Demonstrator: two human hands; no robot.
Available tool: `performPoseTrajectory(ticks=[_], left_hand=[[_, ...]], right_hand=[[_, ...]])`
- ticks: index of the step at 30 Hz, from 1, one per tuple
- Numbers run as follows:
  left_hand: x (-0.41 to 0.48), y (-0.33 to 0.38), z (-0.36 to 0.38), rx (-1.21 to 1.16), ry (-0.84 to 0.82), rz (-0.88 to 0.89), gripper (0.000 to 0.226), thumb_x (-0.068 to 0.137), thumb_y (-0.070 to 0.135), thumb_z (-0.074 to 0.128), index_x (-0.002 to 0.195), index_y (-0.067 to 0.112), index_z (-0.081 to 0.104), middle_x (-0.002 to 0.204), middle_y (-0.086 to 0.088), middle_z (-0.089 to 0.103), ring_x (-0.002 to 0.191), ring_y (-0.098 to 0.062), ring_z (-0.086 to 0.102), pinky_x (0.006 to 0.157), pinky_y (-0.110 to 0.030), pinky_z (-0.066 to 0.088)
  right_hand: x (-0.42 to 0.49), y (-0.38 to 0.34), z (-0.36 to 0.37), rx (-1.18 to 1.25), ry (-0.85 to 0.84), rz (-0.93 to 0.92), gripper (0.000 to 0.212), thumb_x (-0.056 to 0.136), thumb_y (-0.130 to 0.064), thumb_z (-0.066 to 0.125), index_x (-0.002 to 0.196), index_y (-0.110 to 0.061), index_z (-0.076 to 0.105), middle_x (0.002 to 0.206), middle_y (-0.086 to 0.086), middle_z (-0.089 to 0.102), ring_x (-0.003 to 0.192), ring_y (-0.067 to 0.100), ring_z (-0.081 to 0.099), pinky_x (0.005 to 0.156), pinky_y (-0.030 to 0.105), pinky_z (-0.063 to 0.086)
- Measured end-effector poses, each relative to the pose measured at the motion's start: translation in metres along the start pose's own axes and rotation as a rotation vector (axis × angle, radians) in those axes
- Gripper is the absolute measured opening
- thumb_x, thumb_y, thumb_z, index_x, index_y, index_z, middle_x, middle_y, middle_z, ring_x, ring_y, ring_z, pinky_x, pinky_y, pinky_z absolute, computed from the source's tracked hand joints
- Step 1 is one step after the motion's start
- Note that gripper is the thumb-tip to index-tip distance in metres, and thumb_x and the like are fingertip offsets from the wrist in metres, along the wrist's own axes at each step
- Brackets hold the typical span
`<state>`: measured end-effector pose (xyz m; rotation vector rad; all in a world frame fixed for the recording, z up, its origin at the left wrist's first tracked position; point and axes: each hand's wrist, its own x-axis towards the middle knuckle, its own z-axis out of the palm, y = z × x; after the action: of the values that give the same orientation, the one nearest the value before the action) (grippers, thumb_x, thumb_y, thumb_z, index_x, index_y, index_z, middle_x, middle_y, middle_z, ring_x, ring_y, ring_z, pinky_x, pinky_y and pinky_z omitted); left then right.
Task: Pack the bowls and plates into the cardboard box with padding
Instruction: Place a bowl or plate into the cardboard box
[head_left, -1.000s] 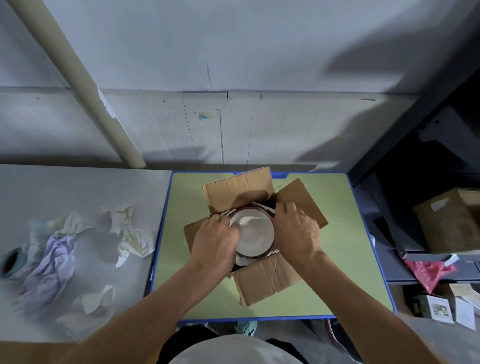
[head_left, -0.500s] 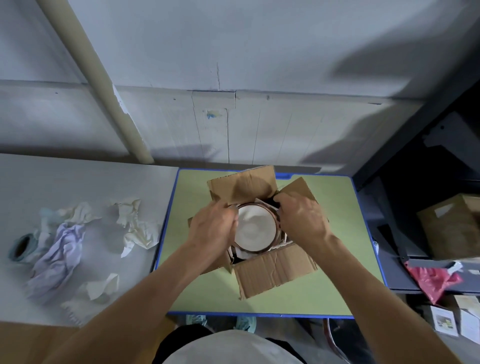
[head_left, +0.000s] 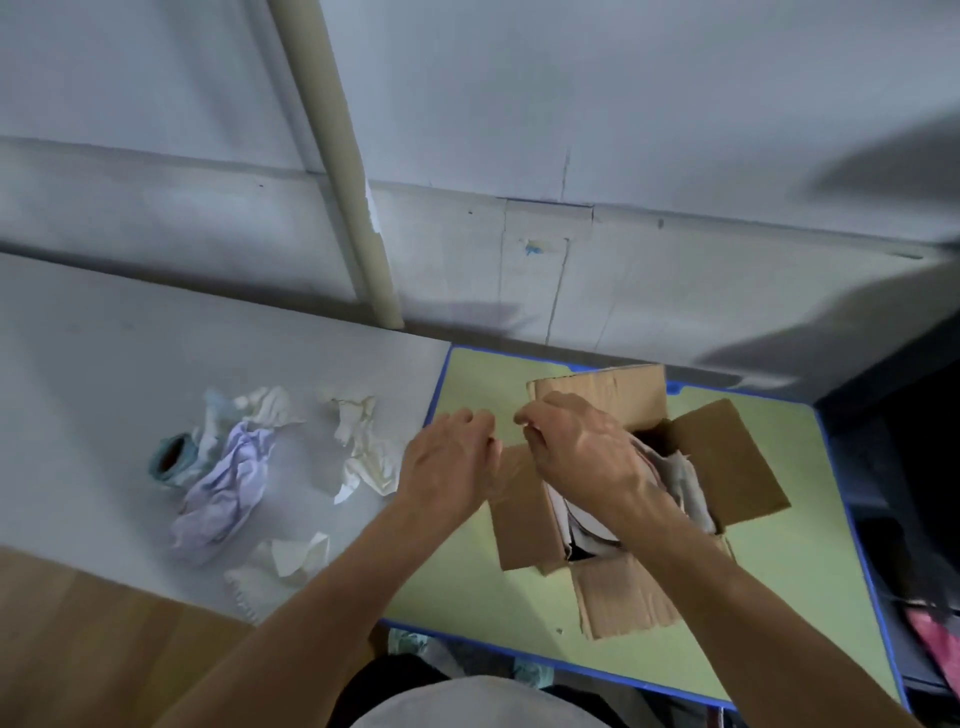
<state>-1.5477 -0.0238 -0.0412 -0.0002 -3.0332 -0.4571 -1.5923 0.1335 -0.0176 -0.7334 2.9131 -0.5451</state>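
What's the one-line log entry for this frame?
box: open on green table, dishes and padding inside | left hand, right hand: above left flap, fingers curled, grip unclear | loose paper: grey table

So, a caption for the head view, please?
Left hand and right hand at the open cardboard box on green table.

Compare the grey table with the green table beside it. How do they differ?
The grey table has no coloured rim; the green table has a blue rim. The grey table bears crumpled paper; the green table bears the open cardboard box. Both are flat and stand side by side.
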Motion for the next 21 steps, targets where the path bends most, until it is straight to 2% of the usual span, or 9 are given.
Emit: performPoseTrajectory(ticks=[5, 11, 16, 19, 21], left_hand=[[-0.005, -0.064, -0.010, 0.004, -0.030, -0.078, 0.019, 0.096, 0.031, 0.044, 0.099, 0.018, 0.057, 0.095, -0.001, 0.062, 0.090, -0.023, 0.059, 0.073, -0.034, 0.045], [-0.023, -0.154, -0.007, 0.047, -0.132, -0.153, 0.022, 0.098, 0.037, 0.042, 0.110, 0.024, 0.055, 0.106, 0.003, 0.059, 0.103, -0.019, 0.057, 0.086, -0.031, 0.045], [-0.060, -0.240, -0.002, 0.096, -0.440, -0.266, 0.041, 0.097, 0.055, 0.041, 0.123, 0.025, 0.050, 0.117, 0.000, 0.055, 0.113, -0.020, 0.053, 0.090, -0.033, 0.046], [-0.082, -0.270, 0.003, 0.014, -0.611, -0.287, 0.063, 0.082, 0.069, 0.055, 0.130, 0.029, 0.044, 0.121, -0.001, 0.051, 0.118, -0.023, 0.048, 0.094, -0.037, 0.043], [-0.091, -0.274, 0.013, 0.025, -0.660, -0.239, 0.075, 0.074, 0.067, 0.065, 0.134, 0.031, 0.037, 0.123, -0.001, 0.047, 0.118, -0.025, 0.046, 0.098, -0.040, 0.040]], right_hand=[[0.035, -0.049, 0.035, 0.017, -0.012, -0.031, 0.025, 0.090, -0.023, 0.055, 0.113, -0.025, 0.067, 0.105, 0.000, 0.064, 0.106, 0.024, 0.059, 0.082, 0.035, 0.047], [0.070, -0.099, 0.091, -0.102, -0.309, 0.004, 0.031, 0.094, -0.031, 0.049, 0.125, -0.031, 0.055, 0.121, -0.001, 0.057, 0.118, 0.022, 0.054, 0.095, 0.035, 0.044], [0.069, -0.124, 0.141, -0.089, -0.541, 0.100, 0.044, 0.094, -0.033, 0.050, 0.137, -0.032, 0.044, 0.130, 0.001, 0.049, 0.121, 0.024, 0.050, 0.099, 0.037, 0.043], [0.067, -0.137, 0.160, -0.091, -0.586, 0.095, 0.042, 0.095, -0.032, 0.048, 0.137, -0.032, 0.044, 0.131, -0.002, 0.047, 0.122, 0.019, 0.049, 0.096, 0.036, 0.045], [0.065, -0.145, 0.169, -0.095, -0.623, 0.087, 0.041, 0.098, -0.032, 0.046, 0.139, -0.030, 0.043, 0.132, -0.002, 0.046, 0.122, 0.018, 0.049, 0.095, 0.035, 0.047]])
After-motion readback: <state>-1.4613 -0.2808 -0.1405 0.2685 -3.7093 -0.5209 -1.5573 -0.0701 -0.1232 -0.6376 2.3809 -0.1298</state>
